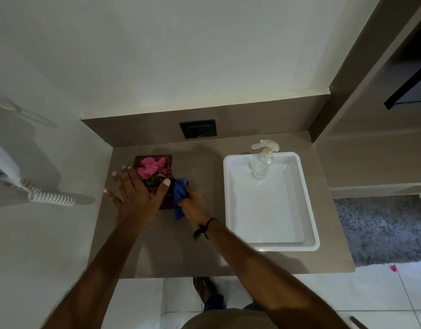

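On a grey-brown countertop (171, 245) stands a small dark wooden tray (155, 160) that holds pink flowers (150, 167) and green leaves. My left hand (133, 198) hovers over the tray's near left part with fingers spread and straight, thumb toward the leaves. My right hand (195, 205) grips a crumpled blue cloth (180, 198) against the tray's right near edge. A black cord bracelet circles my right wrist.
A white plastic tray (309, 210) sits on the right of the counter with a clear spray bottle (261, 162) lying at its far end. A black wall socket (198, 128) is behind. A white coiled cord (50, 198) hangs at left. A grey rug (380, 229) lies right.
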Motion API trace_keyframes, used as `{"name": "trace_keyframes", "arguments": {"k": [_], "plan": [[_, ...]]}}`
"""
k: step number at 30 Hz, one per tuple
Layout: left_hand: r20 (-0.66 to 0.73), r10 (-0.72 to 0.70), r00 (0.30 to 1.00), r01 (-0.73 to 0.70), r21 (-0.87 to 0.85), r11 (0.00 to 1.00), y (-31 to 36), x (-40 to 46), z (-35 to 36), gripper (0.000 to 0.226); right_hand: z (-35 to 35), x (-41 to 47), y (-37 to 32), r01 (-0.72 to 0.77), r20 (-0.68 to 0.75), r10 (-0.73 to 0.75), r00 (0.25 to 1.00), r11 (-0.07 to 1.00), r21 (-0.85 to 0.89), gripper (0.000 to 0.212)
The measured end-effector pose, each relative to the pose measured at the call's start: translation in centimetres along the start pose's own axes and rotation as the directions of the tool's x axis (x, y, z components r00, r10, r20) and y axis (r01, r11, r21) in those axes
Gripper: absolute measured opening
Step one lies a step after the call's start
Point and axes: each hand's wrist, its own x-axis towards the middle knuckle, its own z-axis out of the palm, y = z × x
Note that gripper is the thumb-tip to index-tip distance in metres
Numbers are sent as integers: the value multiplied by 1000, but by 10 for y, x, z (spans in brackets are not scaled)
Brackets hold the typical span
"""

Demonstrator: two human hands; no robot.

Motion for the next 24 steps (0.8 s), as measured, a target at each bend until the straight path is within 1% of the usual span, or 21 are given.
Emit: {"name": "trace_keyframes", "arguments": {"k": [2, 4, 6, 8, 12, 13, 16, 19, 20, 22, 24], "plan": [[4, 1, 1000, -1, -4, 1000, 1, 0, -1, 119, 7, -9, -13, 68, -33, -64, 997, 991, 114, 45], [10, 4, 1000, -4, -9, 1000, 1, -1, -1, 115, 11, -16, -14, 132, -47, -125, 991, 976, 173, 46], [16, 3, 1000, -3, -16, 1000, 1, -3, -1, 113, 11, -22, -9, 172, -58, -164, 985, 969, 176, 50], [25, 4, 1000, -3, -24, 1000, 1, -2, -2, 113, 9, -21, -1, 173, -48, -168, 985, 975, 138, 56], [25, 7, 1000, -6, -24, 1000, 1, -2, -2, 115, 1, -5, -2, 83, -30, -83, 996, 996, -27, 62], [29, 8, 1000, -7, -23, 1000, 1, -2, -2, 116, -3, 1, -6, 55, -26, -56, 998, 997, -60, 61], [30, 10, 1000, -9, -23, 1000, 2, -1, -2, 116, -11, 11, -19, -26, -37, 23, 999, 996, -82, 50], [37, -15, 999, 16, -30, 999, 5, -4, -6, 115, -11, 10, -21, 7, -34, -18, 999, 960, -280, 54], [38, -19, 999, 20, -35, 999, 6, -5, -6, 115, -10, 8, -19, 13, -39, -27, 999, 950, -313, 52], [30, -23, 999, 24, -50, 998, 7, -7, -8, 114, -7, 3, -18, -25, -36, 16, 999, 966, -256, 45], [30, -26, 999, 28, -59, 998, 9, -7, -9, 113, -8, -3, -24, -80, -17, 79, 997, 995, -63, 41]]}}
